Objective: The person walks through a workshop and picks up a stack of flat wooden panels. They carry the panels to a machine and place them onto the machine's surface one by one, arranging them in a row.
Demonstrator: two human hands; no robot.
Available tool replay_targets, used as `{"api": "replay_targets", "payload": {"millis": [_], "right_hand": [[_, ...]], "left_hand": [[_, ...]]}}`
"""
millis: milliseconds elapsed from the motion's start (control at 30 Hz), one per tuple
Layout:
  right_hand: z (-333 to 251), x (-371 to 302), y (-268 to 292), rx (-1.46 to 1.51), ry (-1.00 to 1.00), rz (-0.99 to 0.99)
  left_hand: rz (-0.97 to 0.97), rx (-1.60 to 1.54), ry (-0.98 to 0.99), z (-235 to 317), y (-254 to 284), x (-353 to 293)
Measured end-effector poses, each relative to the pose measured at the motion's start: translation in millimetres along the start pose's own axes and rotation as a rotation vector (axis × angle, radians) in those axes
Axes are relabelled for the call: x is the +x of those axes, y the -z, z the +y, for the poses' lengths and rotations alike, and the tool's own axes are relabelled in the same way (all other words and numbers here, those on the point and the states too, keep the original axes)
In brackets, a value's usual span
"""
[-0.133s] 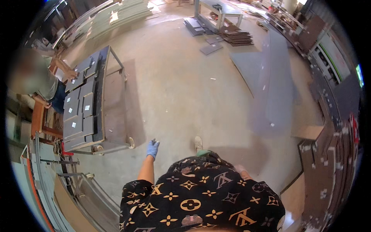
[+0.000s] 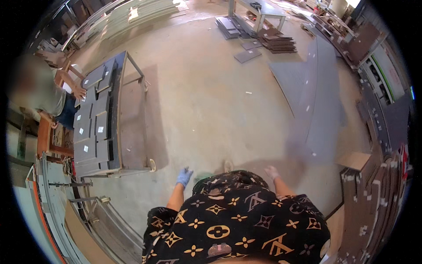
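Observation:
My left hand (image 2: 184,176), in a blue glove, hangs over the concrete floor with its fingers loosely stretched out and nothing seen in them. It is nearest to the front corner of a wheeled metal cart (image 2: 141,170). On the cart's top lie several dark grey panels (image 2: 100,119) with small white labels. My right hand (image 2: 272,172) is out on the other side of my body, pale and a little soft in the picture, its fingers apart and holding nothing I can see. Neither hand touches anything.
A co-worker (image 2: 48,92) stands at the cart's far left side, one hand on the panels. Large grey sheets (image 2: 323,101) lie to the right. Stacked brown boards (image 2: 367,202) stand near right. A table (image 2: 268,12) and panel piles (image 2: 277,43) are ahead; a metal frame (image 2: 99,220) is near left.
My right hand has swung forward, away from my side. My left hand has come slightly back toward my body. The room has shifted slightly to the right in view.

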State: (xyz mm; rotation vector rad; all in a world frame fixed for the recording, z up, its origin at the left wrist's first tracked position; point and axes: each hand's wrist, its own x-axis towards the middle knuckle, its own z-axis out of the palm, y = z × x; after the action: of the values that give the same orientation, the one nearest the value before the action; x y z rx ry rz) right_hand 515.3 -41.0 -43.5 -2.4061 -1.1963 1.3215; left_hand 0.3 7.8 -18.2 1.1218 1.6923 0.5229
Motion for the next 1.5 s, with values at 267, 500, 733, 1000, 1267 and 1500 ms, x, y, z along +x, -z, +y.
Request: {"api": "replay_targets", "payload": {"millis": [267, 500, 733, 1000, 1267, 1500], "right_hand": [[-378.7, 93.9, 74.9, -0.054, 0.308, -0.029], [-460.7, 249.2, -3.8, -0.163, 0.403, -0.204], [-481.6, 339.6, -2.0, -0.123, 0.010, -0.150], [-604.4, 500.8, 14.2, -0.139, -0.034, -0.127], [-951.3, 631.5, 57.9, -0.351, 0.266, -0.134], [-1194.0, 699.5, -6.9, -0.244, 0.581, -0.276]], "left_hand": [[0.043, -0.020, 0.507, -78.5, 28.4, 57.3], [-0.064, 0.570, 0.176, -79.4, 147.6, 225.8], [0.163, 0.069, 0.206, 122.8, 299.4, 471.6], [0.302, -0.264, 0.154, 251.0, 357.7, 657.0], [0.519, -0.296, 0.360, 279.6, 427.7, 765.0], [1.071, -0.560, 0.471, 292.4, 506.5, 881.8]]}}
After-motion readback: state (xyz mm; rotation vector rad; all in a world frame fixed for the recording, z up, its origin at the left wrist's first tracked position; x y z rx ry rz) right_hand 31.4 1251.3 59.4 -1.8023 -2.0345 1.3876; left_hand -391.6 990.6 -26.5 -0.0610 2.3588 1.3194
